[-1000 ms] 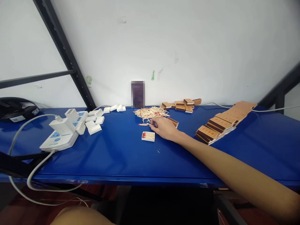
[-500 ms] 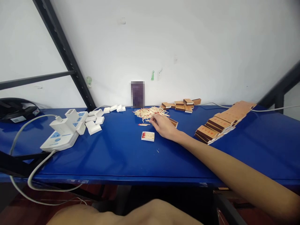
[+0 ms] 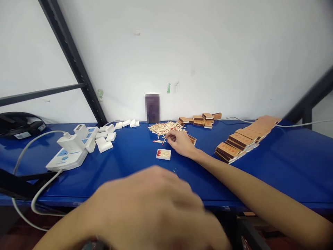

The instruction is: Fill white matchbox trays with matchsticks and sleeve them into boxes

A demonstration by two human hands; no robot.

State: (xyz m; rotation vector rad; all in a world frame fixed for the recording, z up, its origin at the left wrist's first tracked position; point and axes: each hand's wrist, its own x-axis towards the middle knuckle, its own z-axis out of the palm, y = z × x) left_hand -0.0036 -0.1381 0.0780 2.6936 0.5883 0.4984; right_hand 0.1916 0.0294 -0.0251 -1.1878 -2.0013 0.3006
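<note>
My right hand (image 3: 180, 142) reaches across the blue table (image 3: 130, 180) to the near edge of a loose pile of matches (image 3: 165, 127). Its fingers are curled in a pinch on the matches there. A small open matchbox tray (image 3: 163, 154) with red-tipped matches lies just left of that hand. A brown matchbox sleeve (image 3: 192, 139) lies behind the hand. My left hand (image 3: 153, 208) is raised close to the camera, large and smeared by motion, and its fingers cannot be made out.
White matchbox trays (image 3: 105, 140) and a white power strip (image 3: 69, 152) with plugs and cables lie at the left. Brown matchboxes (image 3: 201, 119) lie by the wall, and a long row of them (image 3: 244, 137) runs at the right. A dark upright object (image 3: 152, 108) stands against the wall.
My left hand has risen from the bottom edge into the middle foreground. My right hand has shifted slightly toward the match pile.
</note>
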